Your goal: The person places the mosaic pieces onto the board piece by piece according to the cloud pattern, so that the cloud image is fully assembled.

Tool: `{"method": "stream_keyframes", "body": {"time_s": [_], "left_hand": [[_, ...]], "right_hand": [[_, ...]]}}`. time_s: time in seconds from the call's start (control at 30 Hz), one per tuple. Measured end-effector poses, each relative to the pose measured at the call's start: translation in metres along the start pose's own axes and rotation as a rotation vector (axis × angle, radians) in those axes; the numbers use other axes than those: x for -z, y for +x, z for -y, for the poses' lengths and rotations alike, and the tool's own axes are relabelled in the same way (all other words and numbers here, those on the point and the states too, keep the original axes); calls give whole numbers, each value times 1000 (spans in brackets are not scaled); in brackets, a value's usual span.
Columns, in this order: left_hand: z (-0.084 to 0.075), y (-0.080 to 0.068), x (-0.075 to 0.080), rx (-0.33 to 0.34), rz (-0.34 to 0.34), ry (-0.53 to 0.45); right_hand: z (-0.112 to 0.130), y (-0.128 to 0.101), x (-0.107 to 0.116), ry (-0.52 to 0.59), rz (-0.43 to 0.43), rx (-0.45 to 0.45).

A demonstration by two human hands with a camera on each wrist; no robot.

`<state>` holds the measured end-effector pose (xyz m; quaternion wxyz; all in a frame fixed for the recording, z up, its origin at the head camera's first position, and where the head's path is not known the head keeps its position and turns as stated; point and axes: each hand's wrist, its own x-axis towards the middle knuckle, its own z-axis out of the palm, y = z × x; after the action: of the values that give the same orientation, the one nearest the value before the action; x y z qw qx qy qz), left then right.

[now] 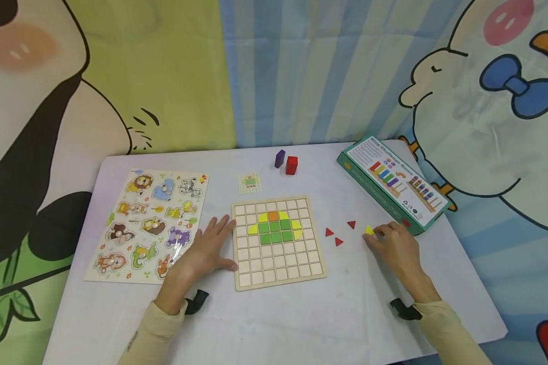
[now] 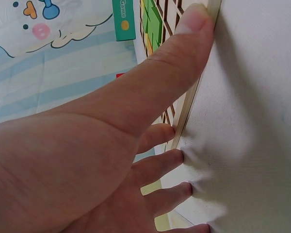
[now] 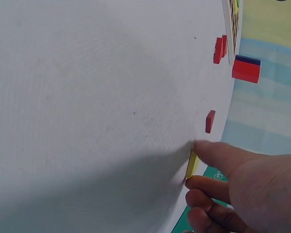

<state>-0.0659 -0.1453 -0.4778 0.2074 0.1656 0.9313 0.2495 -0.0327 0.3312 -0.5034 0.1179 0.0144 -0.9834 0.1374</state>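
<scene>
Two hands: left hand (image 1: 205,251) spread flat against wooden grid board (image 1: 277,242), right hand (image 1: 395,247) pinching flat yellow piece (image 1: 369,230).

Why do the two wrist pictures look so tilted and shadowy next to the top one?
Head view: even light, sharp, edges slightly bowed. Left wrist view: the left hand fills the frame, soft with closeness, beside the grid board. Right wrist view: the table stands tilted, a broad shadow spreading from the right hand by the yellow piece.

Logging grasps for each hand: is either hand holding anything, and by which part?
The right hand pinches the small yellow piece by its edges on the table. The left hand holds nothing, resting flat against the grid board.
</scene>
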Motion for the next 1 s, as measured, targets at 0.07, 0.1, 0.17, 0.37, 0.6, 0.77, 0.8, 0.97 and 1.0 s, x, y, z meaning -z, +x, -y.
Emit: {"method": "stream_keyframes", "body": {"time_s": [0.07,0.1,0.17,0.37,0.6,0.77,0.8,0.97,1.0], "left_hand": [[0,0,1,-4,-4,3],[1,0,1,-6,-7,4],[1,0,1,-8,-10,2],[2,0,-1,-10,-10,-10],[1,0,-2,2,-8,-20],[0,0,-1,8,-2,-26],[0,0,0,10,1,-27],[2,1,-2,12,3,-23],[3,1,-2,11,1,-19]], "right_hand": [[0,1,0,9,-2,4],[0,1,-1,13,-5,9],[0,3,-2,17,-7,21],[14,16,1,5,-42,89],[65,43,4,54,-87,262],[116,60,-6,93,-32,377],[127,62,-9,94,-19,398],[177,65,-28,118,14,537],[186,64,-33,118,20,564]]}}
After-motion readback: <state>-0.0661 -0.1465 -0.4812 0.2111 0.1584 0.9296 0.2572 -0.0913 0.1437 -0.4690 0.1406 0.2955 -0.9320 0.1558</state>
